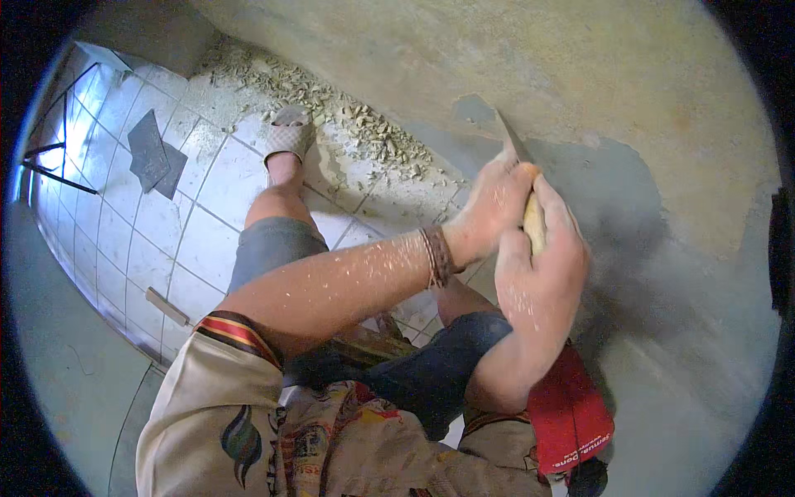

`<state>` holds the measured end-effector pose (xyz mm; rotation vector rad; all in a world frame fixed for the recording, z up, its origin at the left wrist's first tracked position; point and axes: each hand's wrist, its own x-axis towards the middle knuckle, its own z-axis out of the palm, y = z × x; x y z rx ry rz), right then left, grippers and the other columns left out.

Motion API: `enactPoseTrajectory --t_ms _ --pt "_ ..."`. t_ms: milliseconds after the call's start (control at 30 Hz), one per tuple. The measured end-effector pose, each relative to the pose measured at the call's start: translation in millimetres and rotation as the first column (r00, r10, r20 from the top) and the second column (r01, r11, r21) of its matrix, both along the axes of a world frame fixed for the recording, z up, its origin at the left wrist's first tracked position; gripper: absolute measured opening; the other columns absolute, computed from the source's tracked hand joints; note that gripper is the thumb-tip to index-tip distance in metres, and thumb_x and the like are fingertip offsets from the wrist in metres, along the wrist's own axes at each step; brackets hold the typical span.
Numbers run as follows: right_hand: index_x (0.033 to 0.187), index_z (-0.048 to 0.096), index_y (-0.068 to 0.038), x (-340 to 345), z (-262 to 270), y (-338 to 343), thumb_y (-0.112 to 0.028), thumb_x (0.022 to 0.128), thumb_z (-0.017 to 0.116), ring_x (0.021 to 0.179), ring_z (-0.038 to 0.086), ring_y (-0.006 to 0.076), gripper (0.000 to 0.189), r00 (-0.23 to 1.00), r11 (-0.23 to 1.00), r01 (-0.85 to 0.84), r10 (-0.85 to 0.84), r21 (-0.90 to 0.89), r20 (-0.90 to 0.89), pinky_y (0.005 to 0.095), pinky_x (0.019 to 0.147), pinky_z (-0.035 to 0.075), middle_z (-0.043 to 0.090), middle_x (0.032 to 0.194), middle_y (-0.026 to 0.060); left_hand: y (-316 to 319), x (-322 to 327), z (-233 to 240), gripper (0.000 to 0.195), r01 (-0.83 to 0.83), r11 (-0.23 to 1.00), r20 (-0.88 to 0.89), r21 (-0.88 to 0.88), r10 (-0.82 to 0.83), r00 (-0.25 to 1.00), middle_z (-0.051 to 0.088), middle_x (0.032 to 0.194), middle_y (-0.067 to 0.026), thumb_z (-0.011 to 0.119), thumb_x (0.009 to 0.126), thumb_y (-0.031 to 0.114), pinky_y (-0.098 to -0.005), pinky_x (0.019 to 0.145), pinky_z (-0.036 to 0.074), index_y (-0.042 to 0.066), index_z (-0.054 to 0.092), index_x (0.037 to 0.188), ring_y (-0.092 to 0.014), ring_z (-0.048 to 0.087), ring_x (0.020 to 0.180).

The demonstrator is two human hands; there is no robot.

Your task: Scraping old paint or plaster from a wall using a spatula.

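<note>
Both hands are closed around a scraper with a pale wooden handle (535,223) and a thin metal blade (512,135). My left hand (487,202), a braided bracelet at its wrist, holds the scraper at the blade end. Lower on the handle is my right hand (549,267), its thumb lying along the wood. The blade's far end lies at the beige wall coating (577,74), near a bare grey patch (475,110). A larger grey area (596,168) spreads to the right of the blade. Pale dust covers my hands and left forearm.
Broken coating flakes (366,127) lie in a heap along the wall's foot on the white tile floor (208,227). Two dark flat sheets (155,155) overlap at left, and a narrow strip (166,304) lies nearer. My sandalled foot (289,136) stands beside the flakes.
</note>
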<state>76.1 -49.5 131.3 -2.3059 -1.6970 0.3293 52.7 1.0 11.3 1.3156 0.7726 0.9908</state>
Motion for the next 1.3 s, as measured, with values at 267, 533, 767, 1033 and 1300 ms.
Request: enactPoseTrajectory --t_ms 267,533,767,1033,1300 --pt "0.117 0.054 0.008 1.4 4.4 -4.6 -0.01 0.074 0.051 0.107 0.055 0.0444 0.046 0.993 0.996 0.05 -0.041 0.075 -0.11 0.0454 0.095 0.043 0.057 0.113 0.0301 3.9 -3.2 -0.4 0.02 0.046 0.965 -0.009 0.26 -0.045 0.999 0.058 0.088 -0.0268 0.052 0.082 0.015 -0.0468 0.075 0.046 -0.002 0.061 0.085 -0.043 0.058 0.088" --pt "0.115 0.054 0.008 7.4 3.6 -2.6 -0.013 0.078 0.05 0.106 0.056 0.0442 0.043 0.943 0.976 0.204 -0.217 -0.077 -0.251 0.0449 0.094 0.043 0.058 0.112 0.0306 2.9 -5.9 3.1 0.02 0.141 0.973 0.125 -0.182 -0.12 0.985 0.06 0.087 -0.028 0.049 0.084 0.016 -0.0481 0.076 0.044 -0.001 0.06 0.083 -0.043 0.057 0.091" --pt "0.114 0.053 0.007 9.4 -1.5 -5.5 -0.011 0.079 0.05 0.104 0.056 0.0439 0.04 0.923 0.968 0.241 -0.251 -0.069 -0.293 0.0456 0.091 0.044 0.059 0.11 0.029 6.8 -4.2 -5.7 0.02 0.174 0.977 -0.146 0.127 -0.155 0.977 0.059 0.094 -0.0201 0.051 0.081 0.014 -0.0401 0.079 0.046 -0.002 0.059 0.091 -0.036 0.057 0.09" --pt "0.11 0.051 0.003 16.0 -13.1 -3.2 -0.008 0.08 0.049 0.102 0.056 0.0429 0.033 0.897 0.981 0.193 -0.189 -0.031 -0.4 0.0448 0.091 0.043 0.059 0.106 0.0269 5.3 -3.3 -16.9 0.024 0.189 0.973 0.001 -0.131 -0.191 0.982 0.058 0.097 -0.0215 0.054 0.08 0.019 -0.0395 0.082 0.045 -0.001 0.059 0.093 -0.035 0.056 0.092" --pt "0.106 0.05 0.0 20.9 -18.5 -2.5 -0.008 0.082 0.046 0.095 0.056 0.0418 0.026 0.852 0.976 0.208 -0.21 -0.057 -0.48 0.0452 0.087 0.043 0.058 0.101 0.0256 8.9 -0.4 -28.3 0.022 0.297 0.876 -0.326 0.38 -0.173 0.929 0.062 0.097 -0.0166 0.057 0.076 0.011 -0.0394 0.082 0.047 0.001 0.062 0.096 -0.033 0.057 0.096"
